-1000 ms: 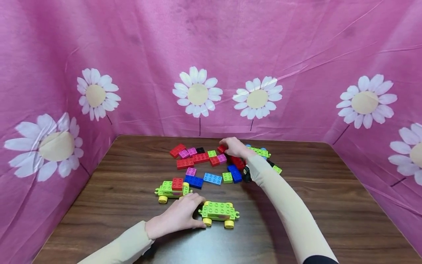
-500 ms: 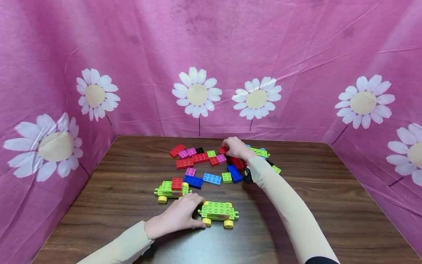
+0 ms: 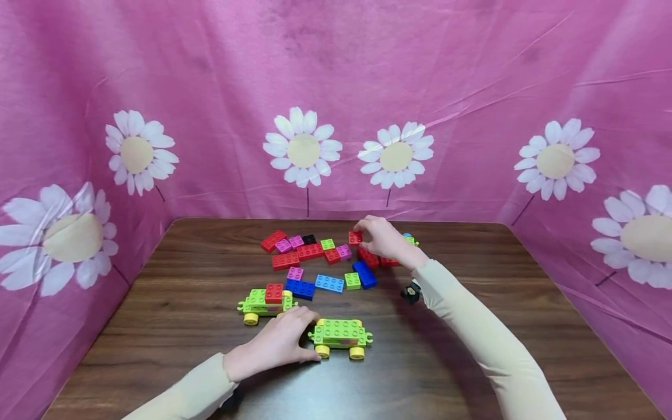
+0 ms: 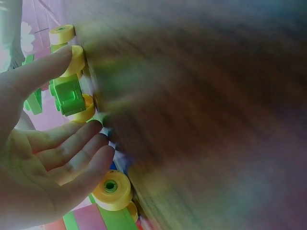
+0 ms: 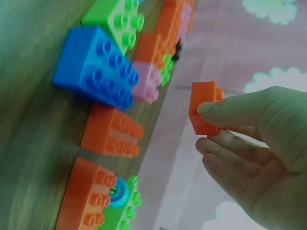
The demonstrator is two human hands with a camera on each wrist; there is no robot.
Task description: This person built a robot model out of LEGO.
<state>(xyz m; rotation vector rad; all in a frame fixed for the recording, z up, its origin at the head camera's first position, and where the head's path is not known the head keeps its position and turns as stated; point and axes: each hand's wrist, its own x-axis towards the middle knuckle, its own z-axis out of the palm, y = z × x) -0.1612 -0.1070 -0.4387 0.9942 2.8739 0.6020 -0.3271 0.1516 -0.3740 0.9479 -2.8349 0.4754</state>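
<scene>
My right hand (image 3: 385, 239) pinches a small square red brick (image 3: 355, 237) between thumb and fingers, at the back of the table. In the right wrist view this red brick (image 5: 202, 93) is held above the tabletop, its studs turned toward the palm. My left hand (image 3: 278, 341) rests on the table with fingers loosely spread. Its thumb and fingertips are beside the left end of a lime wheeled base (image 3: 341, 332) with yellow wheels; whether they touch it I cannot tell. Behind that hand stands a second lime wheeled base (image 3: 256, 297), bearing a red brick (image 3: 273, 293).
Loose red, pink, black and lime bricks lie in a cluster at the back, including a long red brick (image 3: 285, 261). Nearer are two dark blue bricks (image 3: 364, 274), a light blue brick (image 3: 329, 283) and a lime brick (image 3: 352, 280). A pink flowered cloth (image 3: 336, 70) surrounds the table (image 3: 184, 256).
My right hand has raised the red brick slightly, and its wrist has swung to the right, uncovering red bricks beneath. My left hand stays by the lime base. The whole view has shifted a little.
</scene>
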